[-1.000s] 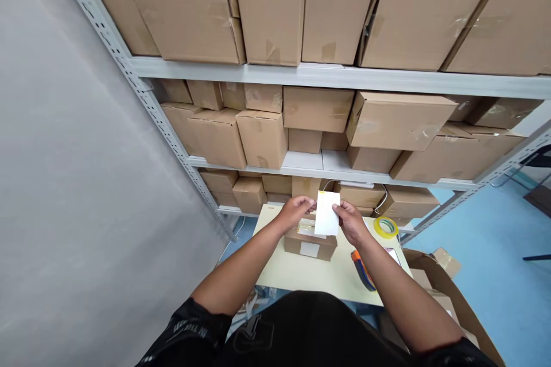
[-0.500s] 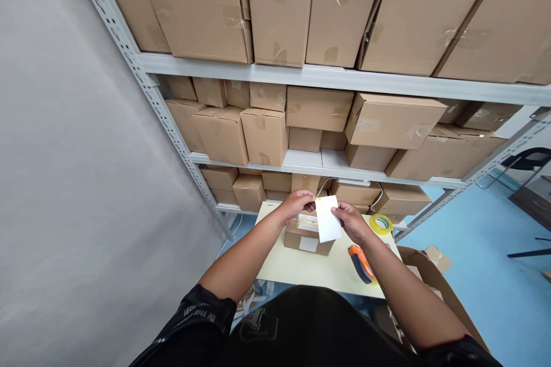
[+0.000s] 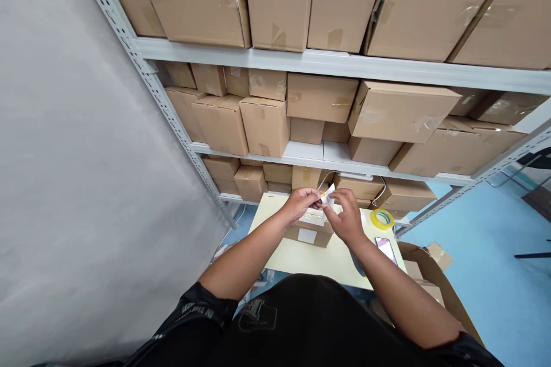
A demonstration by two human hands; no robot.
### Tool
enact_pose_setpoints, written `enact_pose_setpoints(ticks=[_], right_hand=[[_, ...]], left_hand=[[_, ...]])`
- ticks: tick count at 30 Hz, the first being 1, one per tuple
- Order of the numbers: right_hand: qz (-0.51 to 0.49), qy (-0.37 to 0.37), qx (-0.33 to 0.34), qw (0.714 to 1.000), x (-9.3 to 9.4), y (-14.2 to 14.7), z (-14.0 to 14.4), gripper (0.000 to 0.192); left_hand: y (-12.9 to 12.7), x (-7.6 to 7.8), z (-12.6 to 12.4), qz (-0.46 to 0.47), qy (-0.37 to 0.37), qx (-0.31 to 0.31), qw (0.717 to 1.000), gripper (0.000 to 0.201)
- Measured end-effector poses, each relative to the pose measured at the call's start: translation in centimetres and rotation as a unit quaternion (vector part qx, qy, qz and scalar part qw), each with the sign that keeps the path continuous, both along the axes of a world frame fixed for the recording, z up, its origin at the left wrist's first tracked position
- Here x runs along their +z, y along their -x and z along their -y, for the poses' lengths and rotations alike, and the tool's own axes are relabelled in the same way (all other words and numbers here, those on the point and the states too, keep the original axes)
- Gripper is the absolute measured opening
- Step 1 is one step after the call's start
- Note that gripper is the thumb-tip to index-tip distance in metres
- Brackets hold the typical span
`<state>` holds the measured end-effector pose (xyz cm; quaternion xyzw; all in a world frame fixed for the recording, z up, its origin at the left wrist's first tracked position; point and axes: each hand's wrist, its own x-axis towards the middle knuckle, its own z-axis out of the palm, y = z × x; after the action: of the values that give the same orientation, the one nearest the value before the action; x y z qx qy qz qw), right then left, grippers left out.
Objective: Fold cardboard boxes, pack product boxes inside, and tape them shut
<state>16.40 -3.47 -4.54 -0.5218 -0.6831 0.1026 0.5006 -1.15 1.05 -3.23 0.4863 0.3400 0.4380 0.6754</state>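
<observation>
A small white slip of paper (image 3: 329, 194) with a yellow spot on it is held over the table, now bent and partly covered by fingers. My left hand (image 3: 302, 204) is closed, pinching its left edge. From the other side, my right hand (image 3: 346, 218) grips it between thumb and fingers. Just below both hands, a cardboard box (image 3: 321, 237) rests on the pale yellow table (image 3: 301, 259), with a white label (image 3: 307, 235) on its front side. Clear tape and a white patch show on the box's top.
A roll of yellow tape (image 3: 381, 219) and a phone (image 3: 386, 249) lie on the right of the table. The dark tape dispenser (image 3: 358, 264) is mostly behind my right forearm. Shelves (image 3: 301, 63) full of cardboard boxes stand ahead. An open carton (image 3: 451, 304) is at lower right.
The flat slip has been turned and bent, and my right hand has moved up over it. My view has shifted slightly; the phone now shows, while my forearm covers most of the dispenser.
</observation>
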Motion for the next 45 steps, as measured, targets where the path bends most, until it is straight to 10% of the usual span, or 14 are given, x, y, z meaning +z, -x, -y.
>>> enact_pose_setpoints(ticks=[18, 45], right_hand=[[0.162, -0.204, 0.037, 0.965, 0.5, 0.2, 0.5, 0.019], [0.118, -0.176, 0.054, 0.976, -0.6, 0.7, 0.7, 0.022]], left_hand=[[-1.3, 0.8, 1.1, 0.067, 0.012, -0.006, 0.998, 0.036], [-0.6, -0.3, 0.8, 0.021, -0.015, -0.005, 1.000, 0.022]])
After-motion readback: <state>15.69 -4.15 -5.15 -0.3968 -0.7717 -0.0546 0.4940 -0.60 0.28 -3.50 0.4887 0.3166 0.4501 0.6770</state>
